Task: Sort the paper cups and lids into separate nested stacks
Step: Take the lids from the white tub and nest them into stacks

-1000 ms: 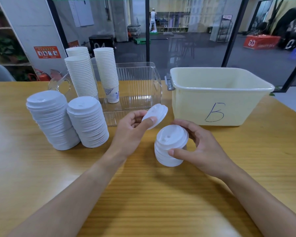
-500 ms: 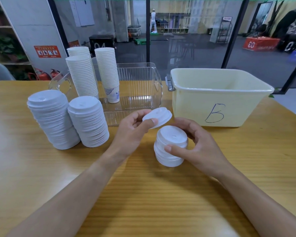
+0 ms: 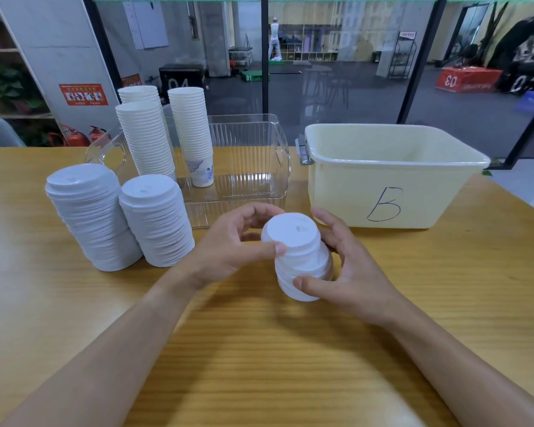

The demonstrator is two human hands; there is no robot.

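White lid stack (image 3: 299,260): upright on wooden table (image 3: 259,349)
Left hand (image 3: 228,245): pinching top lid
Right hand (image 3: 349,272): gripping stack's base

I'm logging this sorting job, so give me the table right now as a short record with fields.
left hand: pinches the top lid of the short lid stack
right hand: holds the short lid stack's side
finished lid stacks: two, at and, on the wooden table
cup stacks: three, in the clear bin
cream tub: marked B, contents hidden

White nested lid stacks (image 3: 154,220), cup stacks (image 3: 191,134)
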